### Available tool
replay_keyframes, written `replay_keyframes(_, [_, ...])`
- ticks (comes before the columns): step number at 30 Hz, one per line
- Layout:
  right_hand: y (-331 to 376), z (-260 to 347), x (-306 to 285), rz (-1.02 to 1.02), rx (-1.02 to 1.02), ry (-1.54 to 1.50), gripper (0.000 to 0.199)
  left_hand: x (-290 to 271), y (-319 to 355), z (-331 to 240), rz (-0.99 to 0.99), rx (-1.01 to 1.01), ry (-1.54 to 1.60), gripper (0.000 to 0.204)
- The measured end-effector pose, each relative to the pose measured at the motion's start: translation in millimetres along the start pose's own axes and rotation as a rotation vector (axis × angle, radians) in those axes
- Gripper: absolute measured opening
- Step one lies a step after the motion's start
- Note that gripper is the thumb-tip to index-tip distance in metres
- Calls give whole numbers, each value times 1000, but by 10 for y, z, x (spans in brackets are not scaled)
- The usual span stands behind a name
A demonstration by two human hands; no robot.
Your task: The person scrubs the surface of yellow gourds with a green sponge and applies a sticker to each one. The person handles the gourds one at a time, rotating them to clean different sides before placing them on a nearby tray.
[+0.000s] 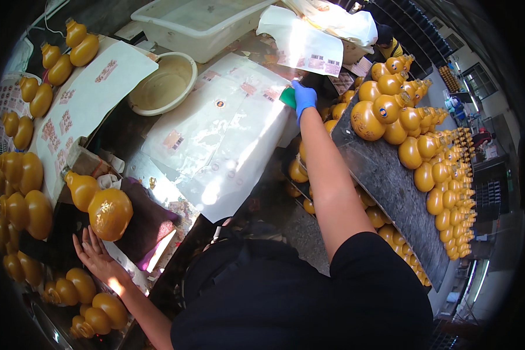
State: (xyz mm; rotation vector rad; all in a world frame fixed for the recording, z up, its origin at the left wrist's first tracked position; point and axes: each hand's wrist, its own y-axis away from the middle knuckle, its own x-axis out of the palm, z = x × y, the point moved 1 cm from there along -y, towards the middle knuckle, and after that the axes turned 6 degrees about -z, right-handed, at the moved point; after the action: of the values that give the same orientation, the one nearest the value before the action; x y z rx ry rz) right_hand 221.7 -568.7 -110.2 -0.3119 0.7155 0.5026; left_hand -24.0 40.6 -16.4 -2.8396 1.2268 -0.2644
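My bare left hand (97, 255) is open, its fingers spread at the lower end of a yellow-brown gourd-shaped bottle (108, 210). The fingertips are beside the bottle or just touching it; which, I cannot tell. This bottle lies on a dark cloth-like pad (143, 224) and has a patterned patch on its wide end. Stretched far forward, my right hand (305, 99) wears a blue glove and is closed on a flat green piece (287, 97). That piece is at the far right edge of wet white sheets (216, 140) with printed labels; the gloved fingers partly hide it.
Several more gourd bottles (38, 216) crowd the left side. Rows of them stand on a dark board (391, 186) at right, with more underneath. A round basin (172, 87), a white plastic tub (201, 35) and a label sheet (102, 76) lie beyond. A person (391, 46) is at the back.
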Motion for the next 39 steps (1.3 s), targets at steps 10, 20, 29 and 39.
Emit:
replay_keyframes(10, [8, -294, 146, -49, 13, -620, 31, -101, -35, 6, -43, -52, 14, 50])
replay_keyframes(20, [158, -159, -75, -229, -101, -599, 20, -30, -58, -20, -3, -42, 20, 48])
replay_keyframes(29, [989, 1007, -372, 357, -74, -1063, 21, 25, -313, -134, -63, 32, -72, 50])
replay_keyframes(39, [3892, 2718, -890, 1930, -136, -816, 43, 500, -416, -906, 346, 11, -35, 23])
